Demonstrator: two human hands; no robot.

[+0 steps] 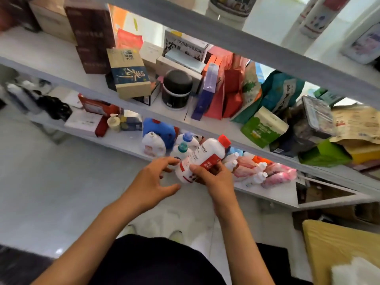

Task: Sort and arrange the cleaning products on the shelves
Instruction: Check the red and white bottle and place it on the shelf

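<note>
Your right hand (213,177) grips the white bottle (202,159) near its base, thumb across the red label, fingers curled behind it. Bottle tilted, red cap (224,140) pointing up-right, held just above the front edge of the lower shelf (131,144). Your left hand (153,179) hangs just beside the bottle's base, fingers spread and loosely bent, holding nothing. Pink refill pouches (273,173) lie on the shelf to the right.
</note>
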